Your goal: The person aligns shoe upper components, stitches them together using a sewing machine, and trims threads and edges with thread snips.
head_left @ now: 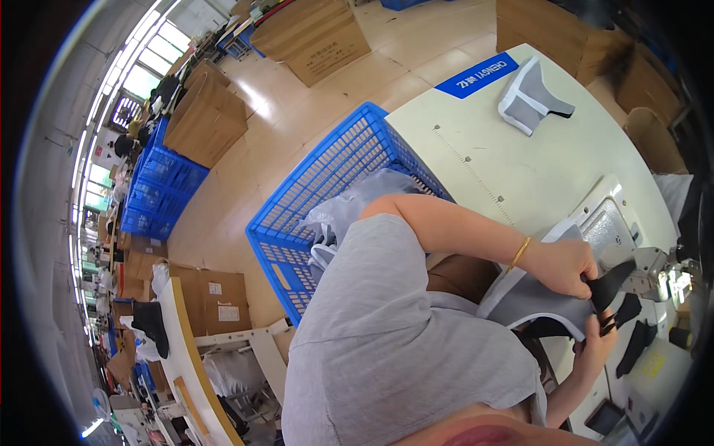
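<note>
A grey fabric piece (539, 301) with light edging and black parts lies bent over the table's near edge, beside a sewing machine (647, 275). My left hand (561, 269), with a gold bangle at the wrist, is closed on this piece where a black fabric strip (613, 282) joins it. Just below, my right hand (593, 349) has its fingers bent around the lower end of the same join. Its fingertips are partly hidden by black material. Loose black fabric strips (636, 348) rest on the machine table close to my right hand.
A similar grey piece (529, 97) with a black tab lies at the far end of the white table (446, 123). Left of the table stands a blue plastic basket (327, 175) holding clear plastic and grey pieces. Cardboard boxes (312, 41) and stacked blue crates (160, 189) stand on the floor beyond.
</note>
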A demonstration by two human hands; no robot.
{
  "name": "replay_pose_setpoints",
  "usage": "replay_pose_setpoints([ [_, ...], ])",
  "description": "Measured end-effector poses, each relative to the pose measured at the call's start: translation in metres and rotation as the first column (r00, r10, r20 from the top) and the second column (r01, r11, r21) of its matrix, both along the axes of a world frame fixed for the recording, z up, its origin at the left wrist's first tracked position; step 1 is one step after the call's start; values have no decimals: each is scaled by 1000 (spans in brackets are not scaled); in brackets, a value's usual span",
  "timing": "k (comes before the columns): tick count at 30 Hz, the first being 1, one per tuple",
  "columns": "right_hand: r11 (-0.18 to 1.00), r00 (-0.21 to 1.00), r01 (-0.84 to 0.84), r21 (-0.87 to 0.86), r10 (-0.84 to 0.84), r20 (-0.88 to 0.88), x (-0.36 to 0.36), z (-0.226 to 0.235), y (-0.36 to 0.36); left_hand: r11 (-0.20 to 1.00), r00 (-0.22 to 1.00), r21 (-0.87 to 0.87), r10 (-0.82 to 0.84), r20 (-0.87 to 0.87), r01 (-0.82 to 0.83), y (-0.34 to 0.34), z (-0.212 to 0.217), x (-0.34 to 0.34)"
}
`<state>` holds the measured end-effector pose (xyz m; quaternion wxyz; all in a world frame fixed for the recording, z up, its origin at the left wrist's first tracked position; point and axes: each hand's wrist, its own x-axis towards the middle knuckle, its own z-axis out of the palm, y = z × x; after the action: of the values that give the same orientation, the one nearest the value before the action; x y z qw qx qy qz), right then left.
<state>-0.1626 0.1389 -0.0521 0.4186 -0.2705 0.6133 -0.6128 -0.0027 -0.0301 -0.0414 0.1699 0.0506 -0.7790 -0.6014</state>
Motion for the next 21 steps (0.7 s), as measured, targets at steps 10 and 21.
replay_pose_setpoints([
  [10,979,978,115,-170,-142,-156,-6,-28,18,967,981,-190,148,-129,-171,3,-3,-9],
  [21,936,728,-327,-129,163,-666,9,33,1,879,852,-89,-423,308,469,-40,45,-24],
])
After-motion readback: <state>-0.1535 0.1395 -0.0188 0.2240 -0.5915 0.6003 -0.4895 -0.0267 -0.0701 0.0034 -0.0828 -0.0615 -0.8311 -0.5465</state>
